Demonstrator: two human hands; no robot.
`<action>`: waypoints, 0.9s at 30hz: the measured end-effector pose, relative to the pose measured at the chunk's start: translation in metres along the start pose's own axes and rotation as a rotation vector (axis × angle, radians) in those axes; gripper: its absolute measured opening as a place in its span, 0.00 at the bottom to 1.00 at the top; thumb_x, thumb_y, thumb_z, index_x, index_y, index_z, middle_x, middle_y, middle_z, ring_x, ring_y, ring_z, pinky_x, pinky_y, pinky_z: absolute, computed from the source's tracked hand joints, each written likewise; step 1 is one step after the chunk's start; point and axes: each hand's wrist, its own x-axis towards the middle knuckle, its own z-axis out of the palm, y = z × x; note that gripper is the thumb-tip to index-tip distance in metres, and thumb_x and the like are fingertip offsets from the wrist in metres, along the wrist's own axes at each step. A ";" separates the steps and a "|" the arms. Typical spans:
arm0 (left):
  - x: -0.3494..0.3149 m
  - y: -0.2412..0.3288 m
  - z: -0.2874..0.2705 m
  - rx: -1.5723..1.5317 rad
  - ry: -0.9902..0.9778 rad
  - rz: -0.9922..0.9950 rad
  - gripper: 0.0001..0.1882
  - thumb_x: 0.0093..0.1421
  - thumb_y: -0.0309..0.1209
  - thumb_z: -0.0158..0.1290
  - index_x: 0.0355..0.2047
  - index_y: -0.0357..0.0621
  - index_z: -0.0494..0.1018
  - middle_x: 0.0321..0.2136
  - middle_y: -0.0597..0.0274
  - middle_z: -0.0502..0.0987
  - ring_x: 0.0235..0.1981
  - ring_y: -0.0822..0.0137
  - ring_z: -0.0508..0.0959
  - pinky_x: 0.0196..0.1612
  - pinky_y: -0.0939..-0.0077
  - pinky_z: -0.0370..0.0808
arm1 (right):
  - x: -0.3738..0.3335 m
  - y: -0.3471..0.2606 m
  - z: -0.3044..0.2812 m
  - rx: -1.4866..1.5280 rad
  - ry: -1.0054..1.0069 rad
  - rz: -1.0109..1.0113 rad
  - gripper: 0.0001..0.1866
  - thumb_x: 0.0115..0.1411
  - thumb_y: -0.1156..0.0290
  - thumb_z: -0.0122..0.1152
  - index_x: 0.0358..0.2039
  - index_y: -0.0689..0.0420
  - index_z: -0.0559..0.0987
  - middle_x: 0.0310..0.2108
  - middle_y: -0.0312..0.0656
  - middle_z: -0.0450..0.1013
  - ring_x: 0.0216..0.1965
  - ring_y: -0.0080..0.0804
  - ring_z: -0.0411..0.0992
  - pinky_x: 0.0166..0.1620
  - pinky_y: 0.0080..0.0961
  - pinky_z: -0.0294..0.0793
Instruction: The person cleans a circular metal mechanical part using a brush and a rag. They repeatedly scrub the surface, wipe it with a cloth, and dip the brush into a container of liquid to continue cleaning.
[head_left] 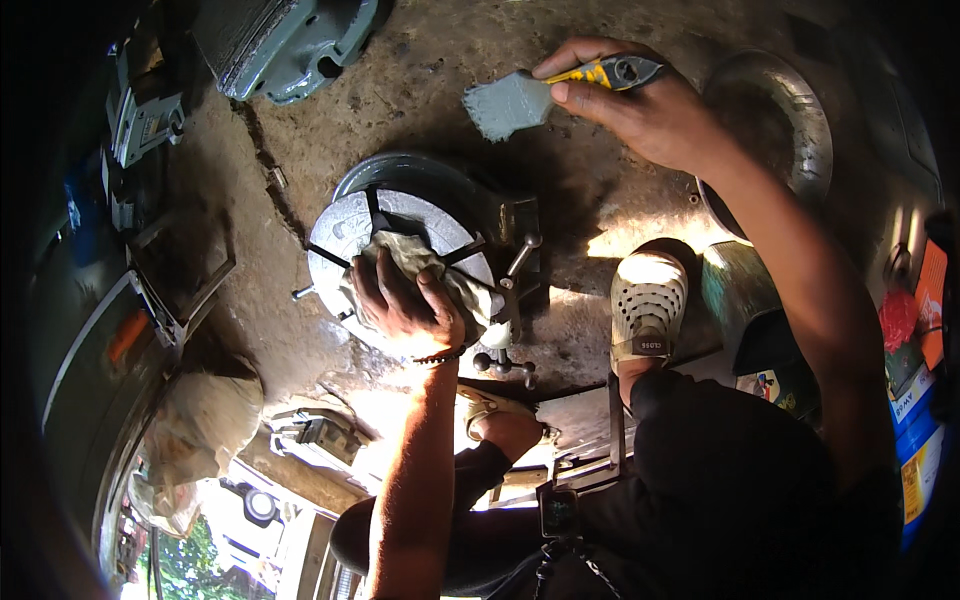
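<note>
My left hand (pixel 410 310) presses a crumpled pale rag (pixel 405 255) onto the round, slotted metal face of a rotary table (pixel 340 225). Its fingers lie bent over the cloth, and part of the rag is hidden under the palm. Up and to the right, my right hand (pixel 645 110) grips a paintbrush by its yellow and black handle. The wide head of the paintbrush (pixel 508 104) is coated in grey-blue paint and points left, held apart from the rotary table. Small crank handles (pixel 505 365) stick out of the table's near right side.
A grey-green painted casting (pixel 300 60) lies at the far left. On the right, a round metal ring (pixel 800 120) rests on the floor. My shoe (pixel 650 300) stands right of the rotary table. Blue and orange packages (pixel 915 450) are at the right edge; a plastic bag (pixel 205 420) sits left.
</note>
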 end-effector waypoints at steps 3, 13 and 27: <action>-0.001 0.001 0.004 -0.001 0.041 -0.041 0.32 0.69 0.51 0.42 0.58 0.33 0.70 0.60 0.32 0.67 0.61 0.34 0.66 0.64 0.45 0.62 | -0.003 0.000 0.002 -0.047 -0.003 -0.004 0.13 0.67 0.61 0.60 0.45 0.55 0.81 0.31 0.32 0.75 0.34 0.18 0.71 0.39 0.20 0.71; -0.001 0.002 0.016 -0.008 0.187 0.048 0.27 0.71 0.45 0.43 0.54 0.31 0.74 0.54 0.35 0.72 0.55 0.38 0.73 0.60 0.47 0.68 | -0.031 -0.016 -0.012 -0.039 0.096 0.058 0.07 0.66 0.70 0.60 0.41 0.59 0.80 0.32 0.42 0.77 0.34 0.28 0.75 0.39 0.29 0.77; -0.005 -0.006 0.014 0.051 0.097 0.038 0.31 0.70 0.49 0.42 0.57 0.33 0.71 0.58 0.32 0.68 0.58 0.35 0.70 0.60 0.46 0.67 | -0.073 0.031 0.007 0.137 -0.107 0.084 0.14 0.68 0.64 0.58 0.50 0.55 0.80 0.38 0.39 0.78 0.40 0.27 0.75 0.45 0.26 0.76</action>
